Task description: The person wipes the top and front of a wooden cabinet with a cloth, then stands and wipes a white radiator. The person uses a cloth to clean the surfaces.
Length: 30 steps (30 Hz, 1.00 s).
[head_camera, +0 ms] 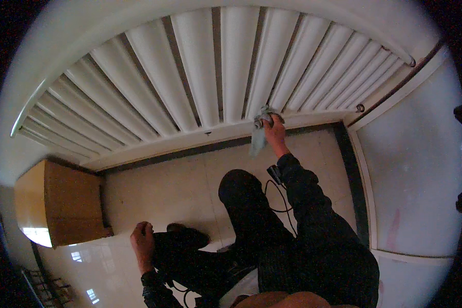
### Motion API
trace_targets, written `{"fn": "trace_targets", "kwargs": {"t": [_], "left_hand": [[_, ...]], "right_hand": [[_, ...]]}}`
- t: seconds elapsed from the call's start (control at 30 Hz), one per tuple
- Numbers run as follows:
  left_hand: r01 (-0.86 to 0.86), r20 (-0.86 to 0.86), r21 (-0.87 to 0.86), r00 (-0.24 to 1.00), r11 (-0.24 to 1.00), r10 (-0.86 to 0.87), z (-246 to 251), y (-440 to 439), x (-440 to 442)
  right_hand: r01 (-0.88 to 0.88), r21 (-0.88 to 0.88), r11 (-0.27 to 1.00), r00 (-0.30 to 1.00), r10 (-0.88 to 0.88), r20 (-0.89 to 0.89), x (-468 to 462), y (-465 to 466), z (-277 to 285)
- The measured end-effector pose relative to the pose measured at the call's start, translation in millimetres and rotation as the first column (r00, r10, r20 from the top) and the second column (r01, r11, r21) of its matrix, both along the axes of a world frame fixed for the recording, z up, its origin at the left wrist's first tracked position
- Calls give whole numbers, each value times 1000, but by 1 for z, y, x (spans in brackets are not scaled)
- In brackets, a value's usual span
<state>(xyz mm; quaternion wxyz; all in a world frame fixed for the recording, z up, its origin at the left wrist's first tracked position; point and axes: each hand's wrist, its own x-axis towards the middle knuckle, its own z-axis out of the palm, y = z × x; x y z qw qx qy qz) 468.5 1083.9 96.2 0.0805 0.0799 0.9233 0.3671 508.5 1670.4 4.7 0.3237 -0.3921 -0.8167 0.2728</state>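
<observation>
A grey-green cloth (265, 117) is bunched in my right hand (276, 133), pressed against the lower end of a white column radiator (238, 65); one end of the cloth hangs down over the tiled floor. The radiator's columns fan out across the upper view, joined to a white pipe. At the lower left, my left hand (142, 239) is beside my bent knee, its fingers curled; whether it holds anything is hidden. Both arms are in dark sleeves.
A cardboard box (75, 204) stands on the floor at the left, by the wall. A frosted glass panel in a pale frame (364, 169) rises at the right. A black cable (279, 211) hangs near my right forearm. A dark metal rack is at the lower left.
</observation>
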Motion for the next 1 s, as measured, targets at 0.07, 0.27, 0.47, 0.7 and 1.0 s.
{"fn": "trace_targets", "kwargs": {"t": [0.07,0.27,0.47,0.7,1.0], "left_hand": [[-18,-11,-33,1000,999,17,-1,0,0],[-20,-46,-12,999,1000,20,-13,-3,1],[-46,35,3,998,999,46,-15,-3,-1],[-39,37,34,999,999,38,-19,-6,-1],[-16,38,55,999,998,14,-20,-6,-7]], "right_hand": [[-17,-12,1000,999,17,-36,4,2,12],[-21,187,982,928,89,-362,15,33,166],[187,560,807,785,219,-579,9,67,303],[179,308,934,914,-42,-404,23,81,157],[51,116,992,989,-34,-143,38,66,-17]]}}
